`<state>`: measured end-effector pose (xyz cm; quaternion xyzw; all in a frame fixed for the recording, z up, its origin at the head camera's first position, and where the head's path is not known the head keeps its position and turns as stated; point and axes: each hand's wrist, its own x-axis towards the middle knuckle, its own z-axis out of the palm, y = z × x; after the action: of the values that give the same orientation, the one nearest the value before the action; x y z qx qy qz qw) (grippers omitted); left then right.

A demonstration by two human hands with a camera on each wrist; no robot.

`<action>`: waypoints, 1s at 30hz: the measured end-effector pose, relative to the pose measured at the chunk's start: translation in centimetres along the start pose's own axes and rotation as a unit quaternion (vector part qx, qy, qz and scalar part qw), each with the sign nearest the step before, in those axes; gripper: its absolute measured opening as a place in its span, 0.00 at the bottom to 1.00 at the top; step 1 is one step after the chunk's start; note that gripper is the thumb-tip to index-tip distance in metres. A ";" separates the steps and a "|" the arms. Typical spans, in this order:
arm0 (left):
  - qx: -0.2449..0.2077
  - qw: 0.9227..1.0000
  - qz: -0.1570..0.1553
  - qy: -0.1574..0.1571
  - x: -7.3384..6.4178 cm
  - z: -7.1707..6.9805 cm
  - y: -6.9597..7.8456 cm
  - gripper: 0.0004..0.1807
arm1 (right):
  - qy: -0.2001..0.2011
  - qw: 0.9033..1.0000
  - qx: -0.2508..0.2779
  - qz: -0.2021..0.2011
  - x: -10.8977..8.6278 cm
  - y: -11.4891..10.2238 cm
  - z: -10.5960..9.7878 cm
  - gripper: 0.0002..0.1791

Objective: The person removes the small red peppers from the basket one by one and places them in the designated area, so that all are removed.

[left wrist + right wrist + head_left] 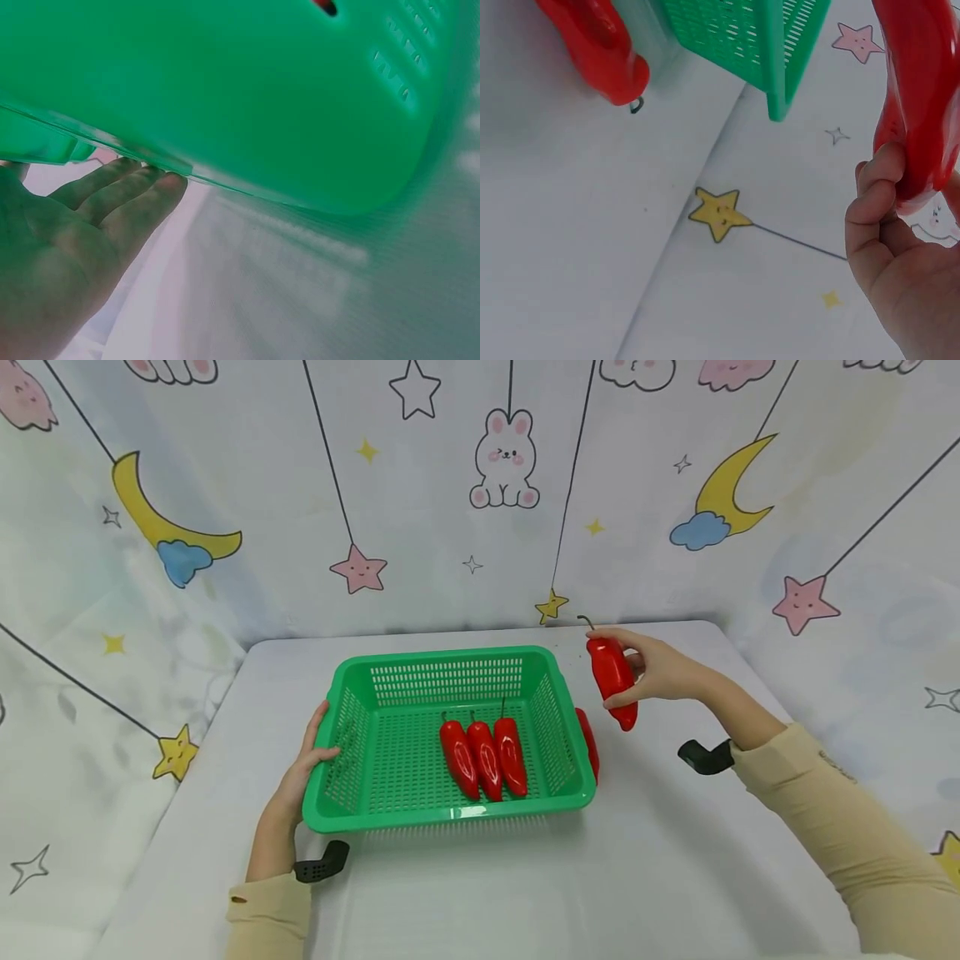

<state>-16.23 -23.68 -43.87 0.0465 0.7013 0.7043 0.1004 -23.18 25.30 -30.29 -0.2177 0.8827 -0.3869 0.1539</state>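
Observation:
A green plastic basket with slotted walls stands on the table. Inside it, three glossy red peppers lie side by side, right of its middle. My left hand grips the basket's left rim, thumb over the edge and fingers along the outside; the left wrist view shows the fingers against the green wall. Beyond the basket's right side my right hand holds another red pepper above the table, its stem pointing up. The right wrist view shows fingers curled round this pepper.
One more red pepper lies on the table against the basket's right outer side, partly hidden by the rim. The white table meets a patterned cloth backdrop at the back. Dark wrist cameras sit on both wrists.

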 end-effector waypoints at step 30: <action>-0.006 1.000 -0.002 -0.004 -0.1 0.1 0.3 0.40 | -0.005 0.999 -0.017 0.044 -0.7 7.4 3.1 0.48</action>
<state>-16.12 -23.62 -43.57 0.0470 0.6970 0.7078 0.1046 -23.21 28.23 -37.78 -0.1830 0.8973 -0.3632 0.1719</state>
